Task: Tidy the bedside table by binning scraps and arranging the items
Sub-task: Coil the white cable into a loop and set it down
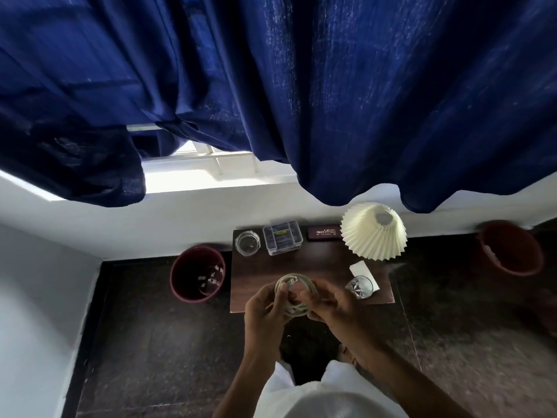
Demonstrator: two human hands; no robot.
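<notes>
A white cable (297, 295) wound into a coil is held above the front edge of the dark wooden bedside table (319, 260). My left hand (265, 309) grips its left side and my right hand (334, 303) grips its right side. On the table stand a pleated cream lamp (373, 233), a clear glass ashtray (247, 242), a clear plastic box (282, 238), a dark spectacle case (325, 233), a drinking glass (360, 286) and a white paper (360, 270) under the glass. The maroon bin (196, 274) left of the table holds white scraps.
A blue curtain (301, 86) hangs over the window and brushes the lamp top. A white wall (36, 282) closes in the left side. A reddish bucket (509, 248) stands on the dark floor at the right.
</notes>
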